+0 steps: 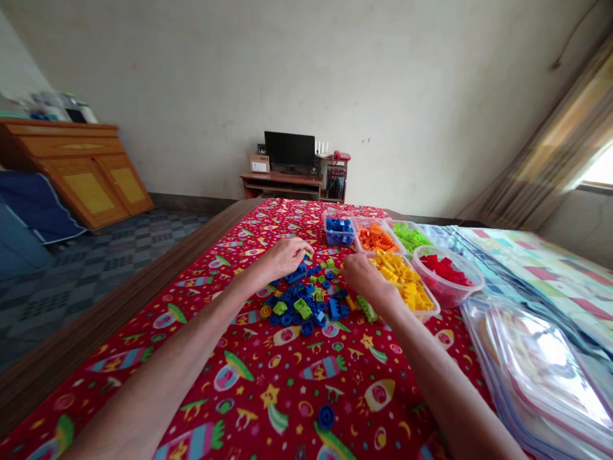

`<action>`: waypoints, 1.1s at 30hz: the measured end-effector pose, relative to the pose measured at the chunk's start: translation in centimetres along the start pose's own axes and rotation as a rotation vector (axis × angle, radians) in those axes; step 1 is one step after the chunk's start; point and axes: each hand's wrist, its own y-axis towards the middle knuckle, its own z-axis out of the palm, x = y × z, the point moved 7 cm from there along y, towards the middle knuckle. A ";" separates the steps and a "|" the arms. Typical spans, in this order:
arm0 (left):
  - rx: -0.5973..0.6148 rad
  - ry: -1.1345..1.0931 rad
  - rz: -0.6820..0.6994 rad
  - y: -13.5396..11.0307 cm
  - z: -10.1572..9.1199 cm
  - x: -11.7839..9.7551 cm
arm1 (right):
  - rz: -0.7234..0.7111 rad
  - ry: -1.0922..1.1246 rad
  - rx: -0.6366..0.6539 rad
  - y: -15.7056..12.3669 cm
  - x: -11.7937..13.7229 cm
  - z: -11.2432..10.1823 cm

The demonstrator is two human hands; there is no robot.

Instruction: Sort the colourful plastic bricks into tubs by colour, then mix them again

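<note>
A loose pile of blue and green toy building bricks (299,306) lies on the red patterned cloth. At the far side of the pile, my left hand (286,257) has its fingers bent together, with a small green brick (308,256) at the fingertips. My right hand (364,276) is curled at the pile's right edge, beside the box of yellow bricks (400,271); whatever its fingers hold is hidden. Just below that hand rests a long green brick (366,309). One round blue piece (326,416) sits apart, close to me.
Clear containers hold blue bricks (340,231), orange bricks (376,237), light green bricks (410,236) and red bricks (444,269). Stacked transparent lids (536,364) lie at the right. Beyond the table stands a desk with a monitor (290,151); a wooden cabinet (86,172) is at left.
</note>
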 end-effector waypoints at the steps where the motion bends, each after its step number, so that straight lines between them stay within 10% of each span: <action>1: 0.012 0.003 -0.001 -0.1 0.1 0.0 | -0.016 -0.017 0.029 -0.5 0.7 0.7; 10: 0.151 0.000 -0.092 -6.7 -0.4 1.3 | -0.026 -0.117 0.132 -0.9 2.1 3.3; 21: 0.585 0.161 -0.214 -10.5 1.4 0.6 | -0.087 0.102 -0.165 -0.6 0.8 2.9; 33: 0.468 0.040 -0.288 -9.6 1.1 5.9 | -0.256 0.162 -0.109 -0.3 0.1 1.6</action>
